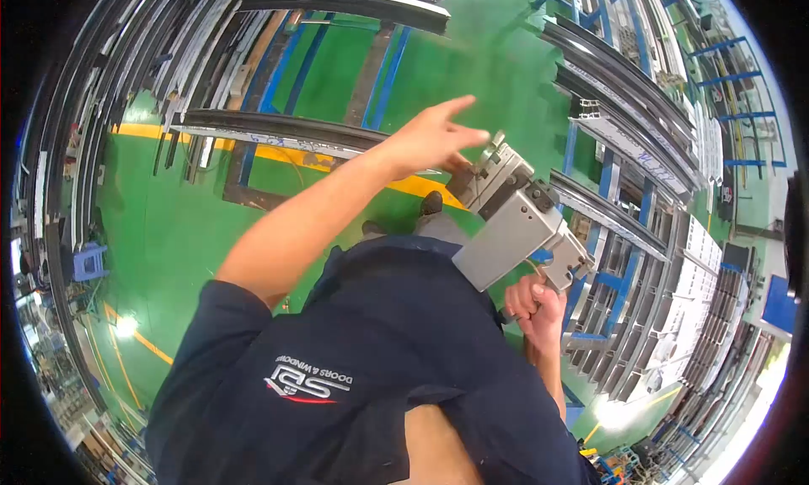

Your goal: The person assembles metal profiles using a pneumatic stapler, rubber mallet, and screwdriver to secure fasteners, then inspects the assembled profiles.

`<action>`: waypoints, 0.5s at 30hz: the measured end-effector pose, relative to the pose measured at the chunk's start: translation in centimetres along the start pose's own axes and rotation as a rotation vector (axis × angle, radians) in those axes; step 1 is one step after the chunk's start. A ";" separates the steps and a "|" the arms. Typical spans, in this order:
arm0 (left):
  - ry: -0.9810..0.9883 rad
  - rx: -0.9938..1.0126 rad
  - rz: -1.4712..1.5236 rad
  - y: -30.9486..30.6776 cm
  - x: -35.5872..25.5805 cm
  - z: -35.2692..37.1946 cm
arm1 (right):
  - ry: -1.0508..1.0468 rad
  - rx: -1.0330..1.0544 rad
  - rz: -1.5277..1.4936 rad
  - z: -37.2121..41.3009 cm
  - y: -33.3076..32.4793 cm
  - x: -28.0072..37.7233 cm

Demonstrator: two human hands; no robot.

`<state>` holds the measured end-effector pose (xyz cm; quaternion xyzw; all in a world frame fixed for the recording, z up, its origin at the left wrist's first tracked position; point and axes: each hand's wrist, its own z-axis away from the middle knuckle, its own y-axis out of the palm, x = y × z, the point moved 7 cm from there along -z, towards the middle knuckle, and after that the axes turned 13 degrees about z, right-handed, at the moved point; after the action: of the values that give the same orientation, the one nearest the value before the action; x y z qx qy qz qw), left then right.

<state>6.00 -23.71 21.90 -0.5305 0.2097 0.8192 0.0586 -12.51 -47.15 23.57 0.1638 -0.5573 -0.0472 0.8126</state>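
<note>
Left hand (pixel 442 139) reaches out palm down on a bare, outstretched forearm, partly open, two fingers extended and apart, one right by the knob (pixel 490 150) of the grey machine (pixel 512 239); whether it touches, cannot tell. Right hand (pixel 539 306) curled into a fist at the machine's other end, round what looks like a dark handle (pixel 507 316), mostly hidden. Machine sits slantwise between the hands, near corner against or just beside the dark shirt (pixel 371 316). Open green floor (pixel 493 72) ahead of the left hand, more off to the left; long metal bars (pixel 286 133) edge it. Blue racks (pixel 608 291) on the right carry stacked lengths. Blue stool (pixel 89 262) far left.
</note>
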 end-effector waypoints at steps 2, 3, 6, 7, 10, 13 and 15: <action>0.088 -0.183 0.233 -3.7 3.0 -0.8 | -0.003 -0.014 0.198 -0.5 0.0 1.3; 0.224 -0.289 0.121 -6.9 4.4 -0.8 | 0.074 -0.138 0.181 -0.8 -0.2 2.0; 0.429 -1.231 -0.786 -21.0 7.2 6.9 | 0.339 -0.143 0.833 -3.1 -2.8 3.0; 0.345 -1.436 -0.727 -26.1 10.3 8.6 | 0.288 -0.080 1.192 -4.4 -3.3 3.7; 0.080 -1.691 0.135 -34.1 18.5 12.0 | 0.511 -0.047 1.144 -7.4 -4.5 3.2; 0.083 -1.501 0.580 -33.9 18.5 10.2 | 0.592 0.102 1.233 -10.7 -6.7 1.6; 0.210 -1.528 0.993 -32.9 18.2 8.5 | 0.647 0.264 1.364 -13.2 -6.5 1.2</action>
<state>1.49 7.22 -0.70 -0.3458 -0.1809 0.6138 -0.6863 0.74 -50.76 18.25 -0.1148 -0.2702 0.5821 0.7582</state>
